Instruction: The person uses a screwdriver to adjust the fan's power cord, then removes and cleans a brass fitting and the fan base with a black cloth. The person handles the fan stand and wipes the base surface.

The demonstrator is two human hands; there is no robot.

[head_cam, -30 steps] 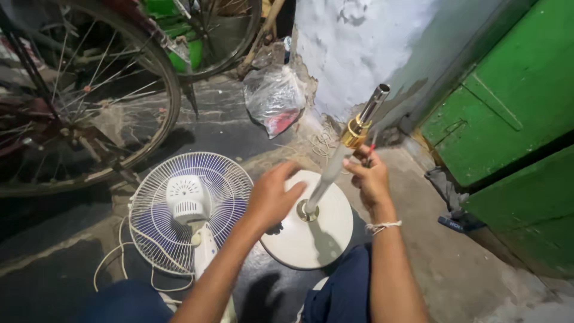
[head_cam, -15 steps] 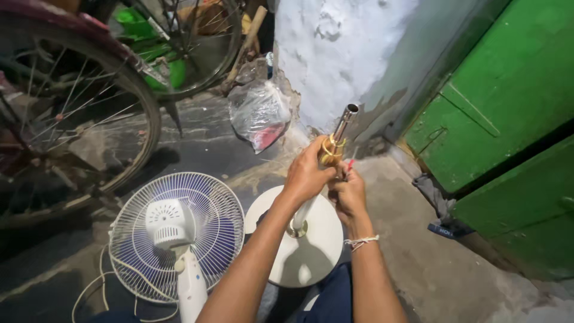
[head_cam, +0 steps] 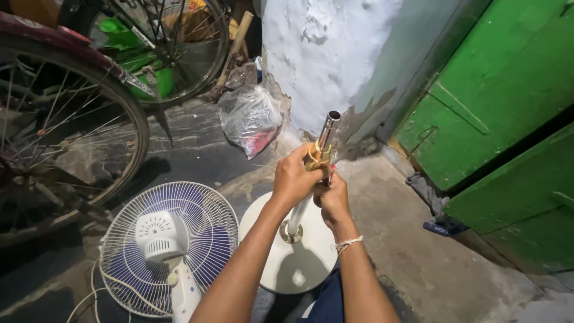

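Beside the pole [head_cam: 311, 179], fan head [head_cam: 170, 245] lies; plastic bag [head_cam: 251, 119] beyond.

We see the pole [head_cam: 306, 197], a chrome tube that rises tilted toward the upper right from the middle of the base [head_cam: 291, 251]. Its open top end sits just above centre of the frame. A brass-coloured collar [head_cam: 317, 157] rings the pole near the top. The base is a round white disc lying flat on the ground at lower centre, with a metal fitting where the pole enters it. The pole's middle stretch is hidden.
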